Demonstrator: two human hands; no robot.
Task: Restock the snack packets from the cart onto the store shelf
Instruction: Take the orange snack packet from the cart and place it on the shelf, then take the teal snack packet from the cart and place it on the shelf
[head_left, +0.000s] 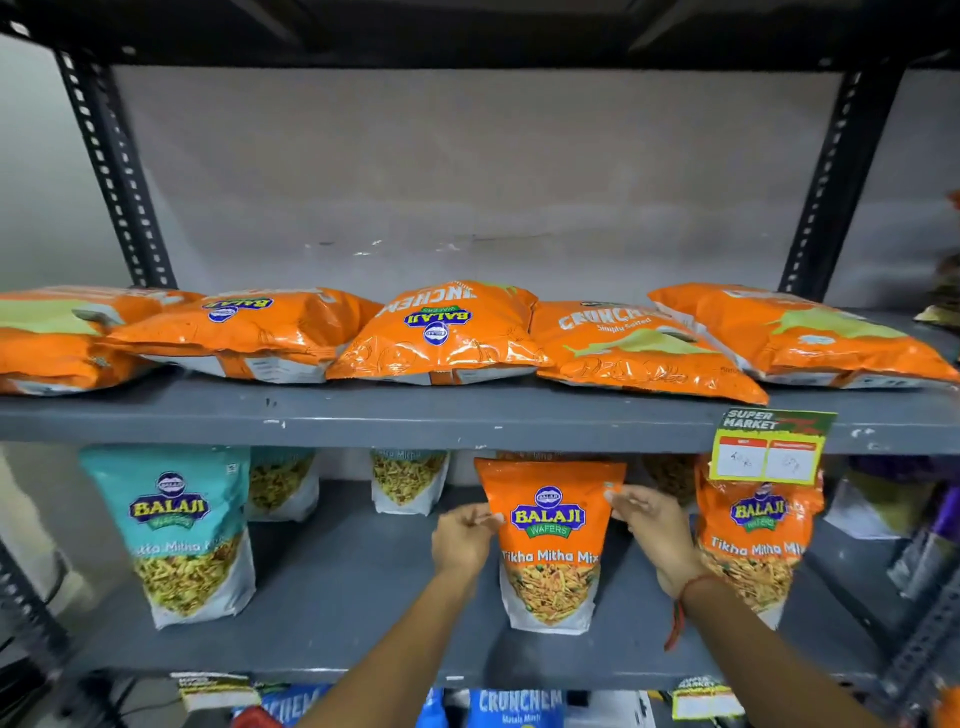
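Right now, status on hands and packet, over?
Left hand and right hand both gripping the orange Tikha Mitha Mix pouch by its sides. Pouch upright on middle shelf. Nothing blocking.

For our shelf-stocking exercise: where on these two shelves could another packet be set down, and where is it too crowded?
On the lower shelf, bare room lies between the teal Balaji pouch and the orange Tikha Mitha Mix pouch held by the left hand and right hand. The upper shelf is crowded: orange Crunchem bags fill its width.
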